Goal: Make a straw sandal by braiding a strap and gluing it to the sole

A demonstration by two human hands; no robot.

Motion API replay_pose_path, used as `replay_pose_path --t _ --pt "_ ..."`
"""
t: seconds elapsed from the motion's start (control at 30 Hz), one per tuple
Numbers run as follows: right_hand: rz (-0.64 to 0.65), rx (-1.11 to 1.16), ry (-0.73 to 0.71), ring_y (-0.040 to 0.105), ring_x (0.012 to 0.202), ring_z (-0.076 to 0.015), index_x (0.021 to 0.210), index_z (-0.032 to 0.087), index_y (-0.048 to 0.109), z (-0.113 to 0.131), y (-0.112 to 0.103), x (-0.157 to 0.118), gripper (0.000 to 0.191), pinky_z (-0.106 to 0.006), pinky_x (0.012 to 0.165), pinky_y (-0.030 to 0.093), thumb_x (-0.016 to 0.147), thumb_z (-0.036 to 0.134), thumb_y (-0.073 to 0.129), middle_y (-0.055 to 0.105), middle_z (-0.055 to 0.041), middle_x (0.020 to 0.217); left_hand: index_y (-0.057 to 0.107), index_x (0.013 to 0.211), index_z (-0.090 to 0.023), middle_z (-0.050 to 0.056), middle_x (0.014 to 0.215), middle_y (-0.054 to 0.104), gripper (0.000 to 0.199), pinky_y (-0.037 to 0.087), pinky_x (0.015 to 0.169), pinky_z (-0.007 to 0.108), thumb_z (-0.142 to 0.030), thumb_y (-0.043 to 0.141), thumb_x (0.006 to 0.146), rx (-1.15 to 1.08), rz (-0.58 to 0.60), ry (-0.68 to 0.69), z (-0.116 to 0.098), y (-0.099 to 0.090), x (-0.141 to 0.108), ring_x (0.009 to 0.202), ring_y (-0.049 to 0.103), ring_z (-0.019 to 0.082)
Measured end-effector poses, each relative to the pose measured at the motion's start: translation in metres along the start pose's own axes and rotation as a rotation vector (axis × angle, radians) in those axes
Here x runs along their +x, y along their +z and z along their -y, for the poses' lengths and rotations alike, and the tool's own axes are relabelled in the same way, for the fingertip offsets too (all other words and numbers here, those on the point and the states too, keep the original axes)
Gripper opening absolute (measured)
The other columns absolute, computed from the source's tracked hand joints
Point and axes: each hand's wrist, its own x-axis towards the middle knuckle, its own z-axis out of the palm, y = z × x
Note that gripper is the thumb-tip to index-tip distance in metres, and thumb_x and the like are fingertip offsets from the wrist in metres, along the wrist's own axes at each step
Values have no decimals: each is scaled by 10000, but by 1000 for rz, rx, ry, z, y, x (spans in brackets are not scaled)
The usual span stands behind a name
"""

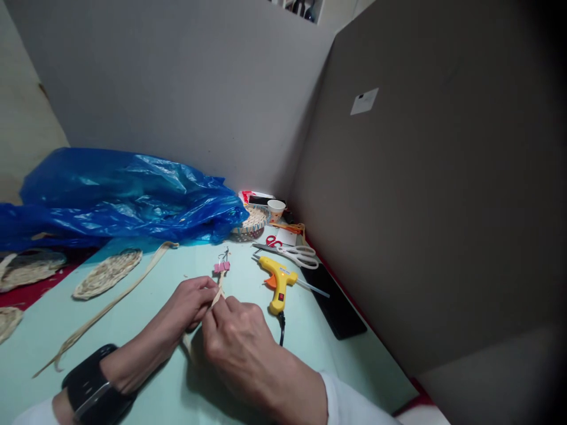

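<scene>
Right hand (241, 336) pinched narrow on pale strip (221, 285), its fingers hiding part. Left hand (194, 300) pinches it too, nearly closed. Pink clip (222, 267) on strip's far end. Yellow glue gun (280, 282) to the right, scissors (299, 255) just beyond, blue plastic (128, 195) behind left.

White card (364, 101) on the dark partition (425, 189)

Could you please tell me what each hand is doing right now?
Left hand: closed on the pale strip below the pink clip.
Right hand: closed on the same strip.
</scene>
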Motion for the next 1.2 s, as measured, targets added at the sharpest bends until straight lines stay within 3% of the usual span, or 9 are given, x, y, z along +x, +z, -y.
replay_pose_path --t 0.2,0.27,0.33,0.43,0.57,0.77,0.97,1.07,1.2 --pt "178 175 -21 678 794 -250 951 92 727 -11 -4 5 138 -326 521 389 877 65 613 753 -133 923 555 698 -180 -145 508 365 334 236 328 177 -306 647 994 -81 79 32 4 -4 -2 350 283 39" --pt "131 432 134 681 771 -223 890 136 743 -21 -6 7 95 -308 576 402 876 140 648 773 -97 884 564 718 -178 -138 525 407 309 247 328 173 -298 656 988 -93 74 36 6 -5 0 354 304 38" --pt "-1 710 405 676 763 -190 892 173 748 -34 -5 10 181 -282 652 431 946 226 584 781 -64 878 582 753 -172 -135 540 429 279 221 317 171 -299 650 992 -99 82 23 7 -7 3 347 283 31" --pt "-90 870 666 684 813 -177 1100 162 724 -52 2 14 274 -264 722 461 1008 223 472 775 -76 971 618 800 -161 -129 551 446 256 204 310 170 -319 637 1001 -97 164 0 7 -13 6 346 264 27" --pt "43 973 662 652 718 -165 909 157 723 -53 13 19 174 -248 675 434 947 174 554 718 -26 750 632 880 -160 -96 638 543 196 270 335 168 -320 649 992 -101 258 -1 6 -20 7 380 335 31" --pt "108 1038 661 507 621 -121 646 171 619 -46 16 26 320 -249 639 342 954 155 532 566 27 609 622 872 -181 -136 547 356 223 223 364 197 -375 637 981 -47 267 45 3 -20 0 382 254 51" --pt "78 1118 776 439 579 -106 605 154 649 -55 27 26 305 -246 568 293 901 227 638 475 48 541 555 921 -212 3 729 735 281 199 423 251 -465 617 817 166 177 168 -2 -14 -3 396 285 74" --pt "53 1174 835 422 535 -96 644 141 721 -53 36 25 260 -236 549 301 878 229 648 506 47 524 569 805 -229 47 696 771 275 291 496 292 -503 562 776 360 135 254 -7 -17 -4 483 437 152" --pt "6 1239 865 423 521 -92 701 134 791 -50 43 24 213 -229 537 307 851 212 661 596 26 551 607 677 -246 70 745 757 325 402 721 377 -475 460 856 675 63 365 -23 -25 -13 781 633 286"
